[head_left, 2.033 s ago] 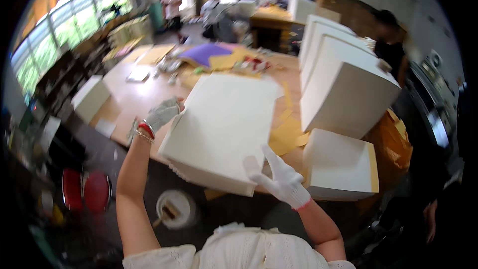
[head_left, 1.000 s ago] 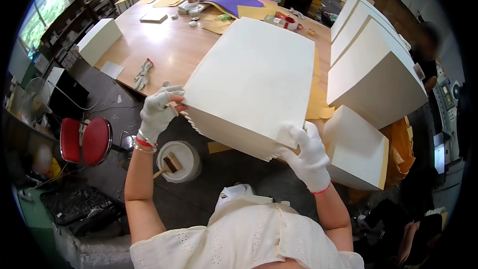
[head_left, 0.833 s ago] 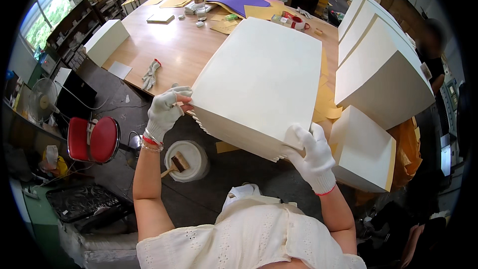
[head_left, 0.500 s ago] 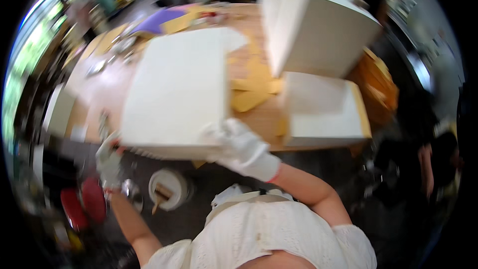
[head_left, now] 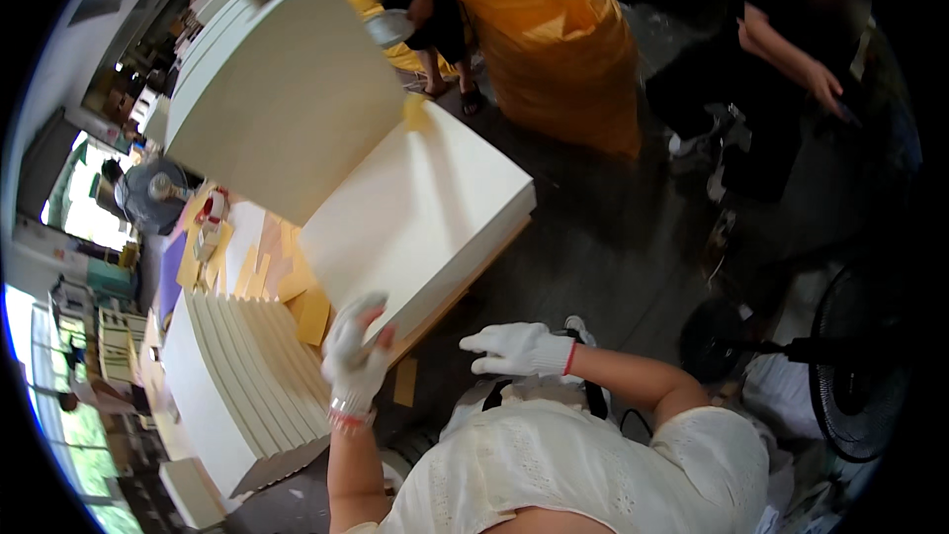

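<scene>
A tall white block [head_left: 287,99] stands behind a low white stack [head_left: 435,198]. The left hand [head_left: 354,354], half-curled, overlaps the stack's near corner, its hold unclear; the right hand [head_left: 526,348], fingers loosely extended, is empty. Supporting opposite sides evenly should spare the edges.

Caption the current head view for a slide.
Gloved left hand by the low white stack, right hand empty, orange sack beyond.
</scene>
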A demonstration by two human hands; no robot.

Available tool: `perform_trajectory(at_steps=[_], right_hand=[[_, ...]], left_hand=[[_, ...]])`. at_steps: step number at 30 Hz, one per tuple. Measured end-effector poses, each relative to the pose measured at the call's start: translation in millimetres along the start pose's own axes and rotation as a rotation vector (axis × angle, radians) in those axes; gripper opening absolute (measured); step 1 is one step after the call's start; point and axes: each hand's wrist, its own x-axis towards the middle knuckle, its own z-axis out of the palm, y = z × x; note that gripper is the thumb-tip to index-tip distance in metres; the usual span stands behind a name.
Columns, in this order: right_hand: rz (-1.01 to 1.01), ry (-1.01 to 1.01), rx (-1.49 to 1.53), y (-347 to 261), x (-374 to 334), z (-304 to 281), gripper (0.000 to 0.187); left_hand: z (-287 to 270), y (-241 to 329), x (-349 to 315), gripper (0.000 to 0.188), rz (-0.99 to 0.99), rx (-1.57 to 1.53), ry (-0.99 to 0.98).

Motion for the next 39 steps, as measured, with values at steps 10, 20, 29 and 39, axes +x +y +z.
perform_trajectory(at_steps=[10, 20, 29, 39], right_hand=[[0.015, 0.358, 0.42, 121.1, -51.4, -16.2, 0.045], [0.028, 0.526, 0.51, 191.8, -55.4, -34.3, 0.043], [0.184, 0.477, 0.629, 224.3, -66.8, -26.9, 0.042], [0.138, 0.486, 0.598, 223.7, -63.2, -35.9, 0.041]], left_hand=[[168.1, 17.3, 116.6, 0.052, 0.043, 0.435, -0.279], [176.7, 7.0, 125.7, 0.054, 0.126, 0.547, -0.292], [160.0, -3.7, 130.8, 0.06, 0.106, 0.519, -0.418], [163.0, -3.2, 138.3, 0.062, 0.188, 0.507, -0.438]])
